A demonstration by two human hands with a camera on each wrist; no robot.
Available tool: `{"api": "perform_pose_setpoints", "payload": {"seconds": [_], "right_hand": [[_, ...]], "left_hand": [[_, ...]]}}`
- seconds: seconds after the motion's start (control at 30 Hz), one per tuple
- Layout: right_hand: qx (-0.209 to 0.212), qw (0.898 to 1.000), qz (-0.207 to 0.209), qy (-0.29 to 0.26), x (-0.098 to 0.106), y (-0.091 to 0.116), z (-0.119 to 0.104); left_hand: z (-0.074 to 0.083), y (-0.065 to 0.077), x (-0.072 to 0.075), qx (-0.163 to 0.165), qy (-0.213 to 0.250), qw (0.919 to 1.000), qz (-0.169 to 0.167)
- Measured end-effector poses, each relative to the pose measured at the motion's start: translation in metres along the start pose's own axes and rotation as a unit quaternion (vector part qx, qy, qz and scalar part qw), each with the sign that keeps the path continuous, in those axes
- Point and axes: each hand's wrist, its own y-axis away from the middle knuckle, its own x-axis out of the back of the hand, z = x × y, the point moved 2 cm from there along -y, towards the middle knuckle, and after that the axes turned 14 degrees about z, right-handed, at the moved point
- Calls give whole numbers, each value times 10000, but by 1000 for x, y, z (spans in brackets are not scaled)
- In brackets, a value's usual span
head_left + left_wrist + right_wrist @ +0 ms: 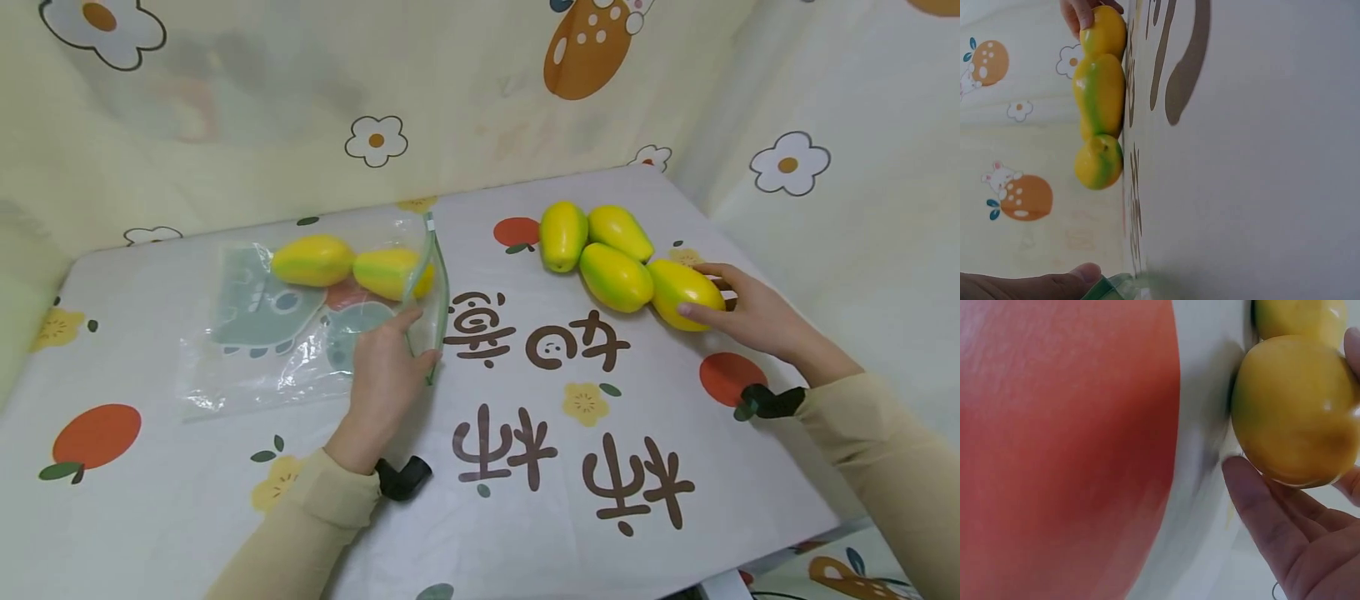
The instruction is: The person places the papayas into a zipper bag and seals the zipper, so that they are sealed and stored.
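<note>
A clear zip bag (255, 379) with a green zip edge lies flat on the left, holding two yellow-green mangoes (311, 260). My left hand (386, 379) pinches the bag's lower edge near its mouth; the green zip (1105, 289) shows beside the thumb in the left wrist view. On the right, my right hand (765, 318) grips the nearest mango (681, 292) of a group, thumb on its near side and fingers on the far side. In the right wrist view, fingers curve under this mango (1291, 412). Three more mangoes (615, 277) lie against one another beside it.
The table (525, 533) has a white cloth printed with fruit, flowers and brown characters. A patterned curtain (465, 100) stands behind it, with another at the right. The table's front edge runs along the lower right.
</note>
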Motion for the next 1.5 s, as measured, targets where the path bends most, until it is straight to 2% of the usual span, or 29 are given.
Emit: {"api": "perform_pose_setpoints", "payload": {"seconds": [0.23,0.5,0.7,0.87,1.0,1.13,1.33,1.5], "right_hand": [[-200,9998,-41,-59,4,3,9],[-86,9979,533,-350,20,5,13],[234,9902,1151,-758,36,2,-2],[432,9842,1394,-1006,39,-2,-26],[710,9834,1235,-1124,34,-7,-53],[919,9853,877,-1144,20,-16,-83],[1279,9835,245,-1259,-11,-28,-127],[1656,9782,-56,-1249,-42,-34,-156]], "left_hand": [[-1,0,-2,96,-20,9999,-22],[0,-1,-1,113,24,9999,-65],[-2,-1,-1,86,29,10000,8],[-1,-1,-1,43,38,10000,76],[0,0,-1,-11,34,9999,118],[-1,-1,0,-32,23,9999,132],[0,-1,0,-76,10,9999,143],[0,-1,0,-59,6,9999,131]]}}
